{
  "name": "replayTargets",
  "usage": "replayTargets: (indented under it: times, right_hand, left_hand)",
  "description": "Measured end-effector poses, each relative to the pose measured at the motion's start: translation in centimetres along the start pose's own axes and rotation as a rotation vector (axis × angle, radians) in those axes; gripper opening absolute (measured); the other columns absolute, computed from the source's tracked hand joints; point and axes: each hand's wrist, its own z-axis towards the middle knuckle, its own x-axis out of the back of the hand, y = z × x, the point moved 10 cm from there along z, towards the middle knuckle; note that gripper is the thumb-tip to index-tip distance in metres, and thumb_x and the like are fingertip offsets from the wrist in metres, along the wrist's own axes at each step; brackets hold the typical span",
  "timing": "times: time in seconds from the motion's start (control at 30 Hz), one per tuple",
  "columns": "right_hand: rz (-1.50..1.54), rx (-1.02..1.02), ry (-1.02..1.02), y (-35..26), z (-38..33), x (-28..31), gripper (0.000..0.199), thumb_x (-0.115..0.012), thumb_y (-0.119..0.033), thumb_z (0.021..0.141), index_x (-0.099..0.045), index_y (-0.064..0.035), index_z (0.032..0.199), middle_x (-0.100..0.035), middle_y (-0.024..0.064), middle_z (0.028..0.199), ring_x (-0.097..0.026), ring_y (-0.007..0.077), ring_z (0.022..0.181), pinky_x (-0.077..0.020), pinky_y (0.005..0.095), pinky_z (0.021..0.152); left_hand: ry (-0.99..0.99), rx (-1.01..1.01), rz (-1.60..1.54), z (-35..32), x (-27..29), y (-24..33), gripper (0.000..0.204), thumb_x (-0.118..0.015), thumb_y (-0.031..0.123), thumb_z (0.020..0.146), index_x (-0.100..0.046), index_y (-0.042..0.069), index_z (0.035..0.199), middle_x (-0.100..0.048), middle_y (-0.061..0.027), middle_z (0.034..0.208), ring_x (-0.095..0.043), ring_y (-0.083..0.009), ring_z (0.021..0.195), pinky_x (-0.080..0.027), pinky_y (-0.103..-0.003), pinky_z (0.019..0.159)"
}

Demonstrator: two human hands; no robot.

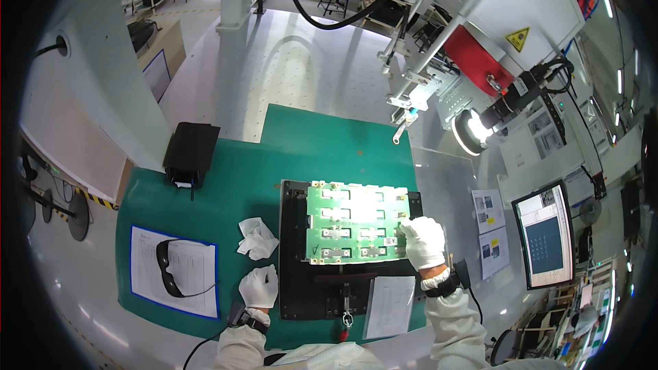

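The right hand [423, 241], gloved, presses its curled fingers [408, 227] on the right edge of the green board [356, 223], which lies on a black fixture [295, 288]. The left hand [259, 286] rests fisted on the green worktop [226, 185] beside a crumpled cloth [257, 238].

one circuit board [356, 223], two gloved hands [259, 286] (white), one cloth [257, 238]

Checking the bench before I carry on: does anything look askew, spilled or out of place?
Only a crumpled white cloth lying loose on the green mat, left of the black fixture. The green circuit board sits square.
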Motion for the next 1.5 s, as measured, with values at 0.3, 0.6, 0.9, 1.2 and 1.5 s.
replayTargets:
  times: [0.3, 0.6, 0.9, 1.2, 1.5]
  right_hand:
    - [-0.002, -0.016, -0.029, -1.2, -2.4, 1.0, 0.007, -0.064, -0.006, 0.075, -0.063, -0.0131, 0.076, -0.061, 0.0083, 0.068, -0.062, 0.0304, 0.068, -0.0480, 0.0430, 0.061]
    - [0.041, -0.007, -0.004, -1.2, -2.2, 1.2, 0.010, -0.063, -0.005, 0.075, -0.063, -0.0147, 0.075, -0.062, 0.0068, 0.067, -0.063, 0.0295, 0.067, -0.0479, 0.0423, 0.061]
    - [-0.006, -0.023, -0.044, -1.4, -2.8, 0.5, 0.013, -0.063, -0.003, 0.075, -0.064, -0.0133, 0.083, -0.062, 0.0066, 0.072, -0.060, 0.0299, 0.069, -0.0452, 0.0421, 0.064]
    - [0.092, 0.001, 0.041, -1.2, -3.3, 1.8, 0.011, -0.063, -0.005, 0.078, -0.066, -0.0144, 0.083, -0.061, 0.0068, 0.069, -0.061, 0.0297, 0.068, -0.0479, 0.0420, 0.062]
    - [0.032, -0.038, -0.090, -2.1, -5.7, 1.5, 0.012, -0.066, -0.005, 0.076, -0.067, -0.0133, 0.085, -0.060, 0.0091, 0.072, -0.060, 0.0317, 0.068, -0.0449, 0.0443, 0.061]
  left_hand:
    - [-0.039, 0.023, -0.013, 0.0, -0.1, -0.1, 0.021, -0.072, 0.015, 0.087, -0.062, 0.010, 0.069, -0.062, -0.0094, 0.065, -0.062, -0.0326, 0.059, -0.047, -0.044, 0.053]
    - [-0.027, -0.009, -0.002, 0.0, -0.4, 0.1, 0.016, -0.073, 0.014, 0.084, -0.065, 0.011, 0.071, -0.061, -0.0080, 0.064, -0.061, -0.0303, 0.057, -0.048, -0.041, 0.052]
    - [-0.021, -0.012, 0.011, -0.1, -0.5, 0.0, 0.020, -0.072, 0.016, 0.085, -0.063, 0.010, 0.069, -0.061, -0.0083, 0.064, -0.061, -0.0312, 0.058, -0.048, -0.042, 0.053]
    - [-0.024, 0.006, 0.010, -0.1, -0.4, -0.2, 0.020, -0.072, 0.016, 0.086, -0.063, 0.010, 0.069, -0.061, -0.0084, 0.063, -0.061, -0.0313, 0.058, -0.048, -0.043, 0.053]
    - [-0.057, 0.022, -0.014, 0.1, -0.5, -0.2, 0.019, -0.071, 0.016, 0.088, -0.065, 0.009, 0.071, -0.064, -0.0093, 0.068, -0.063, -0.0332, 0.061, -0.049, -0.043, 0.055]
